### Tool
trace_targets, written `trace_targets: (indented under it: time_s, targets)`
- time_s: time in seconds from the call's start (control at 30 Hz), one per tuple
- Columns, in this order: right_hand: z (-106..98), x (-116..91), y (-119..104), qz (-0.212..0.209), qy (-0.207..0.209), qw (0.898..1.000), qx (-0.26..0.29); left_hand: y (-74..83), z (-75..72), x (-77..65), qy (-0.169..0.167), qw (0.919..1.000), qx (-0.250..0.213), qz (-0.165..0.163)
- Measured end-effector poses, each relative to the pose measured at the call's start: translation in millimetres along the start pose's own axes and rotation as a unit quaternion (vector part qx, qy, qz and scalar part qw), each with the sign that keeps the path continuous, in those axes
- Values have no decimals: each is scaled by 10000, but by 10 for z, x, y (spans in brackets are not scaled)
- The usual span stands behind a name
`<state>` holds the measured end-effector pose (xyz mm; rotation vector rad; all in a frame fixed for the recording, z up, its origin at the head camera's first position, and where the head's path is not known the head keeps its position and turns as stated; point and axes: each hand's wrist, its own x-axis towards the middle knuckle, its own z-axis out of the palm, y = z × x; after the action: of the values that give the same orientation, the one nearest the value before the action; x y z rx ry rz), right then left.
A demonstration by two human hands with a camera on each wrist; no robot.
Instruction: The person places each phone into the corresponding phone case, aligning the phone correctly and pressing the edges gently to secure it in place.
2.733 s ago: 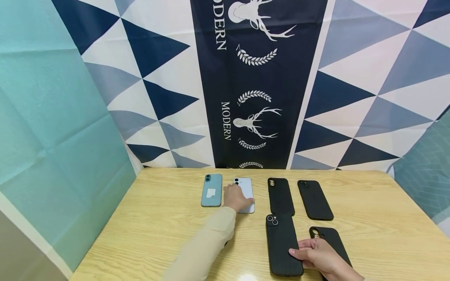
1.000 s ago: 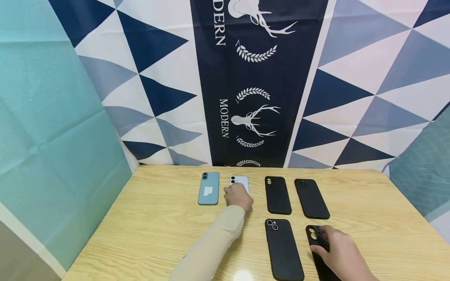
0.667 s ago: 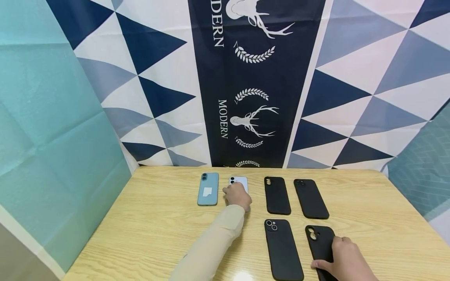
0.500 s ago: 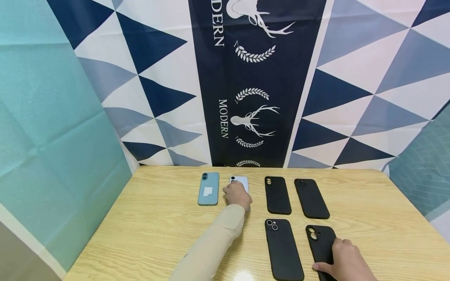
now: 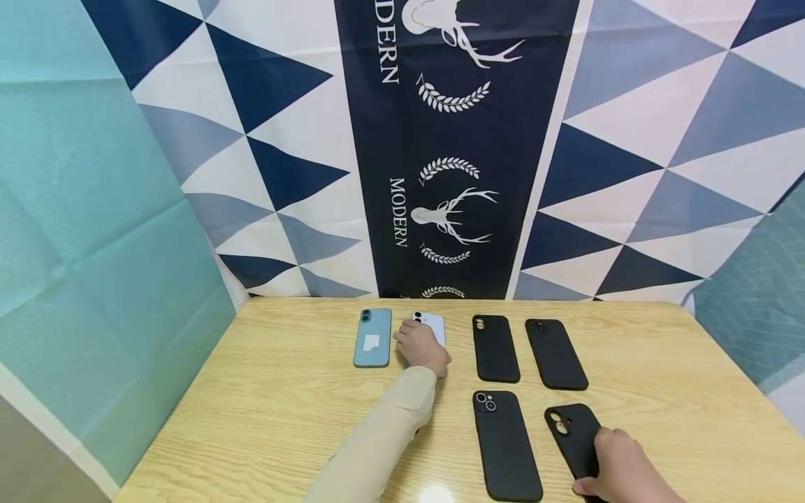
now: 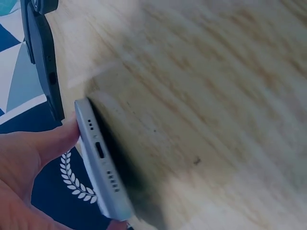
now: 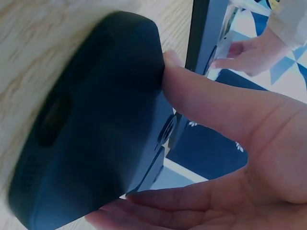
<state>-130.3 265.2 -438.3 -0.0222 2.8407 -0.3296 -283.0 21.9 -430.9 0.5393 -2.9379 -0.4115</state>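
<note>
Fingers (image 7: 163, 203) and thumb of the right hand (image 5: 619, 464) pinched the long edges of a black case (image 5: 575, 436), its camera holes uncovered, at the near right of the table (image 5: 251, 426). The left hand (image 5: 423, 347) pinched a white phone (image 5: 436, 327) by its sides near the far edge, the port end facing the wrist camera. Just left of it lay a teal phone (image 5: 372, 353) with a white patch. Between the hands, three dark pieces lay apart: a lensed black phone (image 5: 511, 450) nearer, two black covers (image 5: 497, 353) farther back. A beige sleeve (image 5: 383, 429) ran from the left wrist; deer-printed cloth (image 5: 440, 140) hung behind.
</note>
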Motion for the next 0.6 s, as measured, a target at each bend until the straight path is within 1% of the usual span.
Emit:
trace_targets:
  time_s: [0.13, 0.2, 0.27, 0.37, 0.47, 0.53, 0.6]
  targets:
    - [-35, 10, 18, 45, -205, 9998, 45, -43, 26, 39, -80, 10000, 32, 46]
    - [-46, 13, 18, 150, -340, 9992, 173, -67, 46, 56, -126, 9998, -90, 85]
    - [-53, 14, 18, 220, -419, 9986, 247, -91, 67, 62, -144, 9994, -286, 132]
    - [-64, 21, 21, 280, -388, 9984, 297, -119, 99, 64, -121, 9978, -603, 247]
    - [-72, 24, 37, 309, -355, 9984, 319, -146, 116, 66, -119, 9953, -920, 295]
    - [-73, 22, 49, 360, -397, 9977, 422, -168, 115, 70, -138, 9922, -1209, 276]
    - [-74, 16, 62, 397, -422, 9967, 572, -197, 94, 75, -216, 9860, -1637, 250]
